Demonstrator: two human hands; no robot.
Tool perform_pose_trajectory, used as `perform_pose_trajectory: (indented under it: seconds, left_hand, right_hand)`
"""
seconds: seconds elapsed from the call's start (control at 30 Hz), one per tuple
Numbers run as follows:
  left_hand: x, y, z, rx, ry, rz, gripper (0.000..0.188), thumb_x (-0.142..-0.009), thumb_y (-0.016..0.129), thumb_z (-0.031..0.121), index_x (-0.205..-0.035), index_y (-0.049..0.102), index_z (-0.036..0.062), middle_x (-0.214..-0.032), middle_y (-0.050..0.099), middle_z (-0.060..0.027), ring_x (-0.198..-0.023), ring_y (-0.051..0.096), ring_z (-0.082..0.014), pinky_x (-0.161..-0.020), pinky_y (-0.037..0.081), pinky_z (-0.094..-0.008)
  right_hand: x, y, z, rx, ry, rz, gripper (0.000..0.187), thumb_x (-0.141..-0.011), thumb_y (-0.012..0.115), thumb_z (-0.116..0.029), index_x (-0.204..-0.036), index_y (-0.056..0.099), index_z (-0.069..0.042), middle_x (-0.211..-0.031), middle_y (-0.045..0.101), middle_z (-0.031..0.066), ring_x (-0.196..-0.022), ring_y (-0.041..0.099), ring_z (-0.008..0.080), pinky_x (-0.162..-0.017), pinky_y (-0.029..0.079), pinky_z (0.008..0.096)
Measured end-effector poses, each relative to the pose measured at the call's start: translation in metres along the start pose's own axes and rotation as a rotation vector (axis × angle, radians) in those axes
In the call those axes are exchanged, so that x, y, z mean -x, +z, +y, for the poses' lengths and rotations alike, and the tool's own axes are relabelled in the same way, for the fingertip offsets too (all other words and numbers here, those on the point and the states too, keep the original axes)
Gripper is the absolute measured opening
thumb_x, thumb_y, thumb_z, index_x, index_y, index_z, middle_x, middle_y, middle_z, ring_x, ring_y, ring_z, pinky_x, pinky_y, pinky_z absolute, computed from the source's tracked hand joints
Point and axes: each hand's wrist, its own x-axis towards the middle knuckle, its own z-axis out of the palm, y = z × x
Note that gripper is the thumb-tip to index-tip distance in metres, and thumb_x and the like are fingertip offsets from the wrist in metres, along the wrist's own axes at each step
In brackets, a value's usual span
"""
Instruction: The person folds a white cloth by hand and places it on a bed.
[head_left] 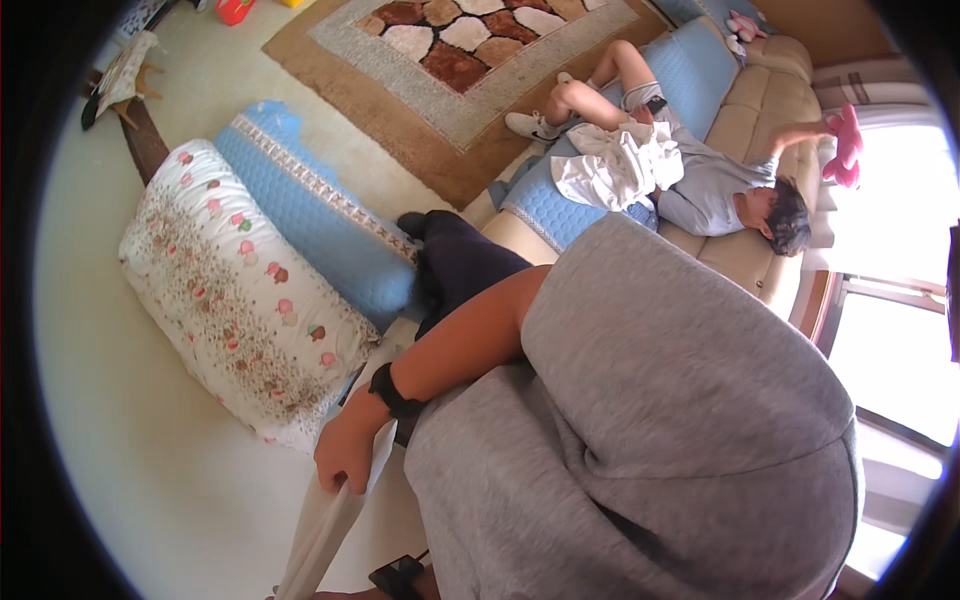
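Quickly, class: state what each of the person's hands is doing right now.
Right hand: closed, gripping the upper edge of a white cloth.
Left hand: only a black wrist strap shows at the lower edge; the hand is out of view.

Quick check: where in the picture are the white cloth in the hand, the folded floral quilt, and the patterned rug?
white cloth (325, 520): head view, on the hanging part below the right hand (345, 455).
floral quilt (235, 290): head view, middle of its top face.
patterned rug (450, 110): head view, grey inner border.
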Motion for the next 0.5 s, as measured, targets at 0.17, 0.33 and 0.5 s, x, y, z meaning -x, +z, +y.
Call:
perform_pose_trajectory:
  seconds: [0.17,0.33,0.5]
  left_hand:
    - [-0.007,0.006,-0.004,-0.022,0.002,0.016,0.02,-0.086,0.062,0.02,-0.086,0.053,0.0024,-0.082,0.055,-0.0125,-0.076,0.054,-0.0252,-0.072,0.046,-0.0384]
    - [-0.011,-0.001,-0.004,-0.046,-0.027,0.072,0.019,-0.087,0.062,0.019,-0.086,0.053,0.0024,-0.082,0.056,-0.0115,-0.075,0.054,-0.0247,-0.069,0.047,-0.0378]
    - [-0.006,-0.003,-0.009,-0.043,-0.067,0.191,0.019,-0.084,0.063,0.019,-0.085,0.054,0.0028,-0.082,0.056,-0.0102,-0.078,0.055,-0.0231,-0.067,0.047,-0.0343]
  right_hand:
    - [-0.004,-0.01,-0.008,-0.028,0.061,-0.017,0.025,-0.073,0.06,-0.024,-0.082,0.052,-0.002,-0.071,0.053,0.0105,-0.067,0.045,0.021,-0.065,0.038,0.0381]
    - [-0.019,-0.005,0.008,-0.055,0.039,-0.02,0.026,-0.068,0.063,-0.021,-0.09,0.054,-0.01,-0.078,0.06,0.009,-0.074,0.056,0.0281,-0.066,0.042,0.0404]
    - [-0.026,-0.003,0.025,-0.11,-0.01,-0.065,0.023,-0.069,0.063,-0.021,-0.087,0.051,-0.011,-0.075,0.059,0.0085,-0.071,0.055,0.0291,-0.064,0.041,0.0408]
